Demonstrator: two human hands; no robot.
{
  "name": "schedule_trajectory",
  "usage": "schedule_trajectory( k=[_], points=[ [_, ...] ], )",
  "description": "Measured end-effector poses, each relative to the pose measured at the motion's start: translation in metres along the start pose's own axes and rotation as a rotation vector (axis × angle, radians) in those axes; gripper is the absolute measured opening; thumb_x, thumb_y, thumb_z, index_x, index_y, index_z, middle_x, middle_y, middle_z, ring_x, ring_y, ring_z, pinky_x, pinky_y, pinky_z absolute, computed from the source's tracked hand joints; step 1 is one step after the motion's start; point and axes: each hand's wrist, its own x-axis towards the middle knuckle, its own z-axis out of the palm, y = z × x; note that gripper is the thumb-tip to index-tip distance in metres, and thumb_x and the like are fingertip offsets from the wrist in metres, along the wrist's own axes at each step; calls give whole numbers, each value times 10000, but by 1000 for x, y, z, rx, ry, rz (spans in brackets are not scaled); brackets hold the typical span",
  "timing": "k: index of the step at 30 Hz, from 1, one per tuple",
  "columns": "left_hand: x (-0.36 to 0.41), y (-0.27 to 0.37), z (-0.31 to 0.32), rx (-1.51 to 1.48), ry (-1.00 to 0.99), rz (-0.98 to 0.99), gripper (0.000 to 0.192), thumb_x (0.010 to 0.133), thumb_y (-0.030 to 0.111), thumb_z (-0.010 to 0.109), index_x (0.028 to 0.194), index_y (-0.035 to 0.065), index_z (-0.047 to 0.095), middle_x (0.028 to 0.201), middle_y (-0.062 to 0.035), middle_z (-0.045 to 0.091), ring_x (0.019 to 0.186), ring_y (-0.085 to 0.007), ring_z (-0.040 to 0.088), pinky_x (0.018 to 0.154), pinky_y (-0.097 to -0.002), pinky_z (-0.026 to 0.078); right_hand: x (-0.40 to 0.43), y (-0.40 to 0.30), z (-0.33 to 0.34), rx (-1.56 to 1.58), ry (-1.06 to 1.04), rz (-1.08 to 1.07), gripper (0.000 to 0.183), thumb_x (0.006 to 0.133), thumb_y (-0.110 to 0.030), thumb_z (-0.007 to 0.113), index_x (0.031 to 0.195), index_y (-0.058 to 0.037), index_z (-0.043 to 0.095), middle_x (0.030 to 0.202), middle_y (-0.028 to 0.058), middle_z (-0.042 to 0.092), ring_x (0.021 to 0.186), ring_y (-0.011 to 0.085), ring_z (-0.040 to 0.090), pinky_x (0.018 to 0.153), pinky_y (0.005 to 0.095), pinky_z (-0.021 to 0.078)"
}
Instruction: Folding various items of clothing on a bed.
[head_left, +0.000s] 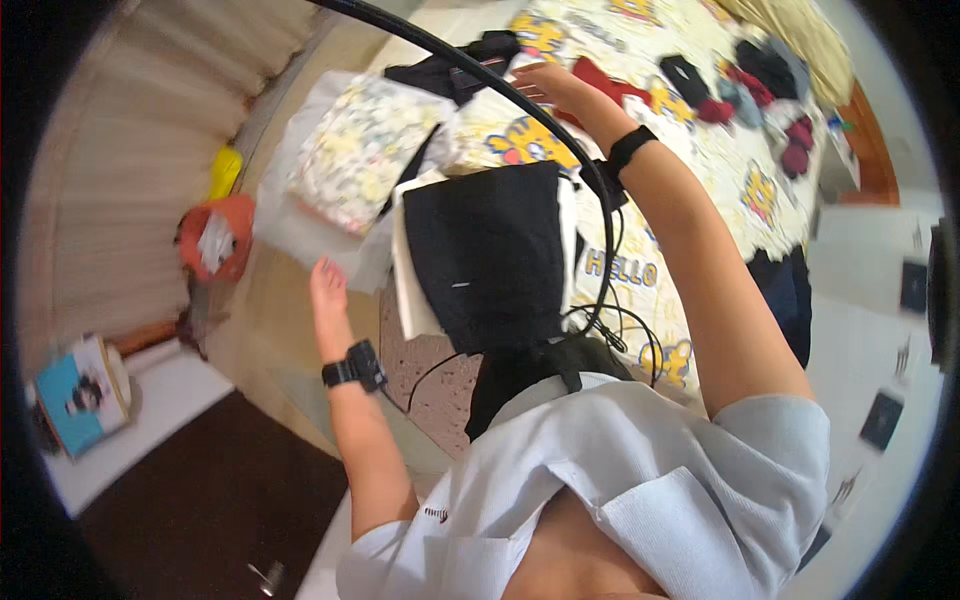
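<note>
My left hand (328, 285) hangs in the air with its fingers extended and nothing in them, near the lower edge of a clear plastic bag (281, 199). Folded floral fabric (367, 150) lies on that bag. Over the bed, my right hand (551, 84) reaches out with fingers spread, partly crossed by a black cable (450, 51). Beside its fingertips is a crumpled black garment (480, 60); a red garment (611, 82) lies behind the hand. Directly before me, a folded black cloth (491, 247) rests over a cream-white one (414, 285).
The bed's tiger-print sheet (675, 180) bears several small dark and red garments (750, 79) at the far right. Dark clothing (784, 300) hangs at the bed's right edge. Left are an orange bin (244, 232), a curtain (150, 150) and a dark brown panel (210, 487). Loose cables (615, 334) lie beside me.
</note>
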Motion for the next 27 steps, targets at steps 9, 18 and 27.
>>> schedule_trajectory(
  k=[9,18,27],
  points=[
    [-137,1,84,49,-301,224,384,887,237,477,1219,50,437,1206,-93,464,1109,-203,433,952,-346,307,-166,107,-207,370,149,20,322,870,-229,533,1143,-59,526,1012,76,621,816,162,609,713,268,497],
    [-247,-123,190,329,-426,303,322,871,215,536,1149,63,483,1066,-58,565,963,-143,523,834,-281,376,-436,304,-322,520,841,182,226,828,-185,564,1025,-74,554,821,15,623,684,100,581,606,209,458],
    [-340,-304,295,617,-578,241,403,816,187,610,1162,36,469,991,-47,597,878,-107,545,680,-227,394,-569,441,-305,620,714,323,228,870,-186,495,1053,-70,567,868,44,630,710,113,582,629,261,469]
  ],
)
